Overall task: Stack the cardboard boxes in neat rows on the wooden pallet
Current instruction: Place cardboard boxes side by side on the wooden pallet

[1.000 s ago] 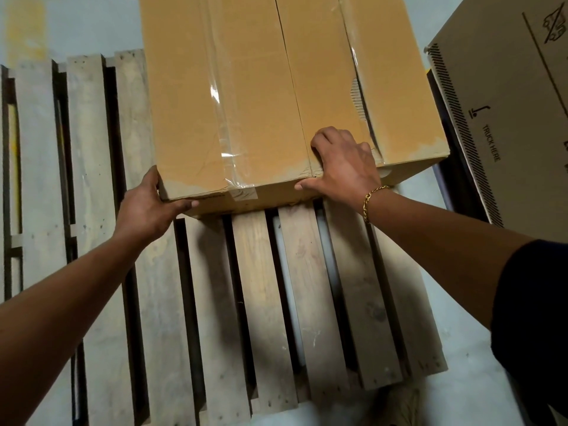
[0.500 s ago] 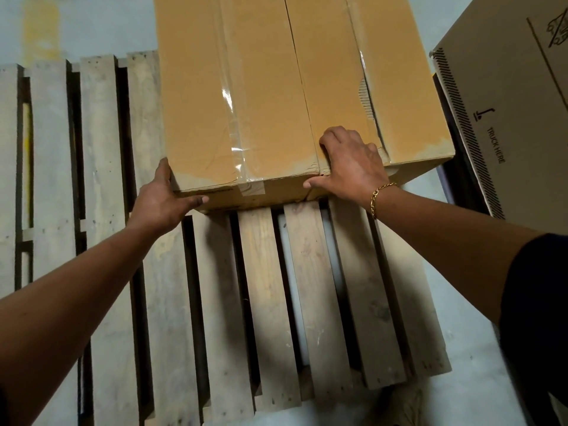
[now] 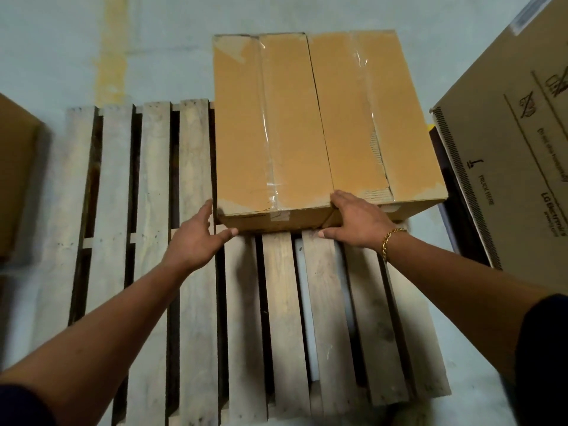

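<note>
Hands, left (image 3: 196, 238) and right (image 3: 356, 222), have loosened, seemingly touching scuffed, taped cardboard box (image 3: 307, 118).

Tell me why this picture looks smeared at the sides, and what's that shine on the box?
Head view: blur and wide-angle stretch soften the edges, worst on the brown box at far left; the shine is light glaring off clear tape on the cardboard box.

The head camera is looking forward and steeply down from the person's own standpoint, hovering near above the wooden pallet (image 3: 196, 302). Both forearms (image 3: 129, 318) are lying across the view from the bottom corners. The cardboard box (image 3: 307, 133) is sitting in the upper middle of the wide-angle view, with the floor (image 3: 61, 41) showing beyond it.
</note>
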A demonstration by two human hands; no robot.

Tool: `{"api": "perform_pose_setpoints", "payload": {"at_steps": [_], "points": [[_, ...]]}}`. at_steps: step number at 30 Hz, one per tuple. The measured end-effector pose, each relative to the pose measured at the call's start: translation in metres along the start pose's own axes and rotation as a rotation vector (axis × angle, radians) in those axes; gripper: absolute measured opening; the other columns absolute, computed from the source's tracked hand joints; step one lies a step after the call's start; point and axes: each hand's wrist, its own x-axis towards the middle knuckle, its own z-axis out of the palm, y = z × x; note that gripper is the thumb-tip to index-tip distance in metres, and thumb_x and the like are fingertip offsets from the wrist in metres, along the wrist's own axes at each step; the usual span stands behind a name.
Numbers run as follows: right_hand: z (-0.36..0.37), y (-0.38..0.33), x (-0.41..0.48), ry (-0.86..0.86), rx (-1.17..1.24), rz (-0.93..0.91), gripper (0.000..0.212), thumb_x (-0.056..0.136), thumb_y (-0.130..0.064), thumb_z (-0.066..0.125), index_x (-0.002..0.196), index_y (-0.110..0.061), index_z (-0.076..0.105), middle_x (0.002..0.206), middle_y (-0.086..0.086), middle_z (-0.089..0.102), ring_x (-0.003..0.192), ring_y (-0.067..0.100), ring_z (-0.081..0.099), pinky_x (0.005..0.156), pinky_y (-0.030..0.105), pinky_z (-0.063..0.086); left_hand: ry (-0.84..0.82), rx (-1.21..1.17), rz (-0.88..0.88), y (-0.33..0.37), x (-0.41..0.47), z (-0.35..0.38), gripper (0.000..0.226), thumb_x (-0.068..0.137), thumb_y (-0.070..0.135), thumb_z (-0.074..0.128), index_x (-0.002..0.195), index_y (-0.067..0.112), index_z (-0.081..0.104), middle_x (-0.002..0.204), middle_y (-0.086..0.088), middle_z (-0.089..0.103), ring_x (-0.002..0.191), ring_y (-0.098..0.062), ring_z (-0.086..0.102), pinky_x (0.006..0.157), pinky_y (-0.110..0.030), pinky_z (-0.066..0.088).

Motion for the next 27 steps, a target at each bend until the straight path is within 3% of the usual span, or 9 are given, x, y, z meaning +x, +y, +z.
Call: {"api": "perform_pose_setpoints", "payload": {"at_steps": [4,9,15,27], "points": [[-0.014,-0.033,-0.029,0.002,0.082,0.011,0.092,0.092,-0.068,0.054,0.162,-0.018,0.019,0.17,0.0,0.016,0.154,0.021,0.021,0.122,0.044,0.024,0.027,0.119,0.038,0.001,-0.035,-0.03,0.086,0.097,0.063,0.055,0.164,0.028,0.017,0.168,-0.003,0.028,0.15,-0.028,0.035,0.117,-0.052,0.037],[-0.036,-0.097,-0.062,0.041,0.15,0.011,0.084,0.097,-0.067,0.045,0.161,-0.018,0.022,0.169,0.0,0.018,0.154,0.019,0.021,0.122,0.045,0.024,0.064,0.146,0.084,-0.02,-0.078,-0.082,0.086,0.093,0.073,0.048,0.163,0.03,0.021,0.168,0.001,0.029,0.15,-0.025,0.037,0.117,-0.056,0.039],[-0.051,-0.195,-0.107,0.1,0.242,0.048,0.08,0.098,-0.065,0.046,0.161,-0.019,0.025,0.168,-0.002,0.022,0.154,0.017,0.021,0.121,0.045,0.025,0.074,0.247,0.143,-0.067,-0.133,-0.162,0.082,0.1,0.065,0.044,0.165,0.025,0.016,0.172,-0.001,0.017,0.158,-0.022,0.013,0.125,-0.048,0.018],[-0.084,-0.359,-0.217,0.1,0.455,0.119,0.078,0.099,-0.062,0.048,0.161,-0.021,0.026,0.168,-0.003,0.022,0.154,0.019,0.022,0.123,0.041,0.025,0.072,0.208,0.075,-0.135,-0.254,-0.311,0.08,0.1,0.067,0.039,0.165,0.025,0.018,0.172,-0.001,0.014,0.158,-0.023,0.012,0.124,-0.047,0.018]]}}
